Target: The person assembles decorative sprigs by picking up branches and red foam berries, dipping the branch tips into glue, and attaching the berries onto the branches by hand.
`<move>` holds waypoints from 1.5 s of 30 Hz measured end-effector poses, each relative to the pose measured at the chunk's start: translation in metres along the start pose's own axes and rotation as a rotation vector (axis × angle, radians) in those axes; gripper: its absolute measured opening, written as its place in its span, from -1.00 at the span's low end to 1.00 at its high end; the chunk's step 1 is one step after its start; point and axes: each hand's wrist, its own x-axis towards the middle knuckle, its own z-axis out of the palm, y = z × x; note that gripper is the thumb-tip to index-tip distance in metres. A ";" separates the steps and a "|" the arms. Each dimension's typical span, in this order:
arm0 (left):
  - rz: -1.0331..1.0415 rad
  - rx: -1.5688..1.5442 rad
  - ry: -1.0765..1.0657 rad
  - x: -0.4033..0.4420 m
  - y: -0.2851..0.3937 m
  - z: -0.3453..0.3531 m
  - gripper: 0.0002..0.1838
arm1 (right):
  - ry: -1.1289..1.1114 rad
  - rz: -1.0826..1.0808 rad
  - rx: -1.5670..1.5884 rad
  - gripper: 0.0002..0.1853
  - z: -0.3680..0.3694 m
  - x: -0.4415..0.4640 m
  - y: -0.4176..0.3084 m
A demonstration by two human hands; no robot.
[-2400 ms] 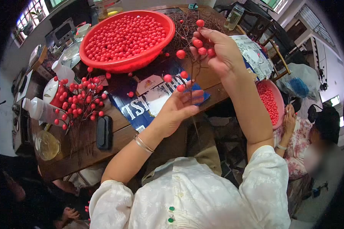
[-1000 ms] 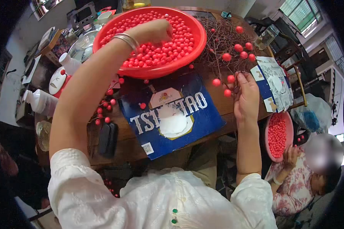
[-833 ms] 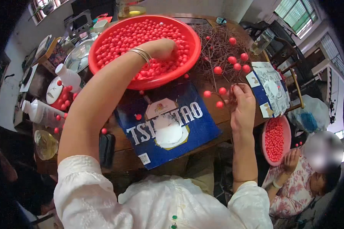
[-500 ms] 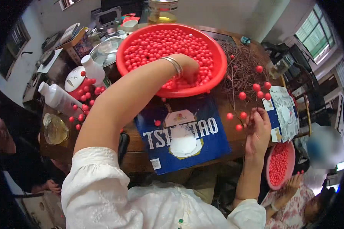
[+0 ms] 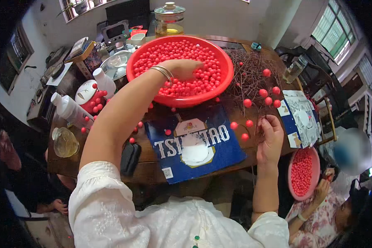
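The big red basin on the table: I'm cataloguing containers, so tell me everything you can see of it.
The red basin is wide and round, looks like smooth plastic, and has a broad rim. It sits upright on the wooden table, beyond the blue printed sheet and beside the tangled twigs. Artificial-looking red berries fill much of it. The left hand is down at them, its forearm crossing over the rim; whether they touch is unclear.

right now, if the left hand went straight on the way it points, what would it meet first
Probably the red berries just ahead of the left hand, inside the red basin, though its height relative to them is unclear.
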 end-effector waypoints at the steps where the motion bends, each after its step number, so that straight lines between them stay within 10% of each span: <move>1: -0.002 0.002 0.067 -0.003 -0.001 0.001 -0.82 | 0.001 -0.006 -0.003 -0.85 0.000 -0.005 -0.001; 7: -0.020 -0.130 0.519 -0.027 0.004 0.000 -0.84 | 0.089 -0.142 -0.105 -0.87 0.005 -0.030 -0.003; 11: -0.349 -0.765 0.517 -0.080 0.085 -0.017 -0.83 | 0.138 -0.143 -0.039 -0.88 -0.002 -0.042 -0.012; 14: -0.036 -1.869 0.428 -0.117 0.097 0.000 -0.84 | 0.111 -0.128 0.015 -0.89 -0.010 -0.061 -0.004; 20: -0.038 -2.175 0.361 -0.154 0.135 0.076 -0.80 | 0.095 -0.135 0.080 -0.89 -0.008 -0.064 -0.015; 28: -0.164 -1.394 0.376 -0.148 0.139 0.106 -0.86 | 0.090 -0.192 0.003 -0.87 -0.010 -0.069 -0.007; 32: 0.278 -0.371 0.441 -0.119 0.121 0.138 -0.87 | 0.160 -0.490 -0.580 -0.85 -0.023 -0.064 0.004; 37: 0.017 -0.155 0.204 -0.106 0.143 0.128 -0.89 | 0.233 -0.633 -0.709 -0.84 -0.031 -0.058 0.003; 45: 0.195 0.047 0.153 -0.097 0.134 0.129 -0.89 | 0.248 -0.592 -0.740 -0.84 -0.036 -0.066 -0.005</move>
